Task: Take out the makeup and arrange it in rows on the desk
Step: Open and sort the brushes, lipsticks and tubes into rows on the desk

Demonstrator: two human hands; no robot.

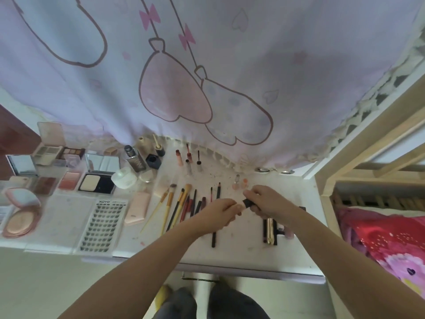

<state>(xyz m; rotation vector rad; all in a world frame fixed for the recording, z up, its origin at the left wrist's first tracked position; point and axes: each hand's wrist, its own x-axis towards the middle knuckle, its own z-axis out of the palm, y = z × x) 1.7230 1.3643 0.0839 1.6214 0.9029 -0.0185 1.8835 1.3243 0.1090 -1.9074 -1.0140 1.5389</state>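
Nearest to me, my two forearms reach out over the front edge of the white tabletop [230, 256]. My left hand [218, 212] has its fingers curled around something small and pale at the fingertips; I cannot tell what that piece is. My right hand [266, 201] grips a small black tube [248, 203], fingers wrapped around its body, its dark end pointing at my left hand. The two hands nearly meet above the tabletop.

Under my right wrist lie several dark and gold tubes [271, 229] side by side. Under my left hand runs a row of brushes and pencils [181, 203], laid roughly parallel, handles toward me. Left of them rests a pink tube [138, 208], then a lash tray [101, 224] printed with rows, then a round pink compact [20, 215] lying open.

Farther back sit a powder compact [96, 183], blush pans [69, 180], eyeshadow palettes [59, 153], a white jar [124, 177] and dark bottles [142, 157]. Slim lip tubes [188, 157] stand near the back edge. Beyond, a pale curtain [207, 65] with cartoon drawings hangs down to the tabletop.
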